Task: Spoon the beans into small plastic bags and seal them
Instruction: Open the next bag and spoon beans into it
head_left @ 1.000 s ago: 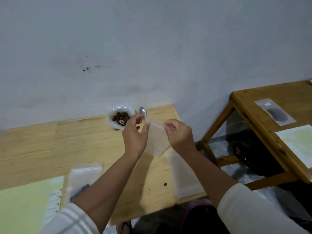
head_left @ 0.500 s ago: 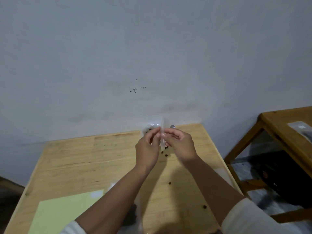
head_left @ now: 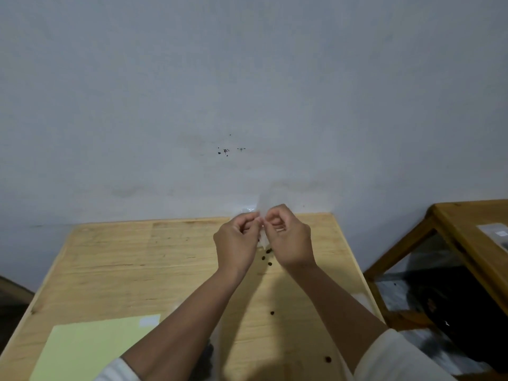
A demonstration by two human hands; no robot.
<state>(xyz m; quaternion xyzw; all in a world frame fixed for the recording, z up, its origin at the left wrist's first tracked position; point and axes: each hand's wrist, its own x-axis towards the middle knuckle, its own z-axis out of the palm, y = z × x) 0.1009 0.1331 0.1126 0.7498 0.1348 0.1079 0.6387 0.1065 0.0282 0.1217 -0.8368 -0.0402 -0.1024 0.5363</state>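
A small clear plastic bag (head_left: 270, 200) stands upright between my hands, above the far end of the wooden table (head_left: 132, 259). My left hand (head_left: 237, 244) and my right hand (head_left: 290, 239) each pinch the bag near its lower part, fingertips almost touching. The bag looks empty and blurred against the wall. Several loose dark beans (head_left: 268, 257) lie on the table below my hands, and others (head_left: 272, 312) lie nearer to me. The bowl of beans and the spoon are hidden behind my hands; only a shiny edge (head_left: 247, 209) shows.
A pale green sheet (head_left: 90, 347) lies at the table's near left. A flat clear bag (head_left: 362, 299) sits by the right edge. A second wooden table (head_left: 467, 224) stands to the right with dark items beneath. A grey wall rises right behind the table.
My view has tilted up and shifted left, so the table sits lower in the picture. My hands have come close together and turned the bag upright.
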